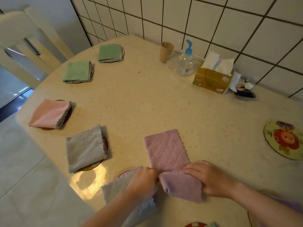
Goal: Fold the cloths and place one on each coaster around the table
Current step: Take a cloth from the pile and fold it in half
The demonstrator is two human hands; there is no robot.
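Observation:
A pink quilted cloth (167,151) lies on the cream table (164,99) in front of me, its near end turned over. My left hand (144,179) pinches that near end at its left side. My right hand (208,177) grips it at its right side. A grey-blue folded cloth (121,189) lies under my left forearm, over a coaster (124,172). Folded cloths sit on coasters round the left rim: a grey one (85,148), a pink one (49,113) and two green ones (77,72) (110,52). A bare cartoon coaster (283,140) lies at the right.
By the tiled wall stand a paper cup (166,51), a pump bottle (186,61), a tissue box (211,79) and small clutter (244,90). A chair (24,38) stands at the far left. Another coaster's edge (196,224) shows at the bottom.

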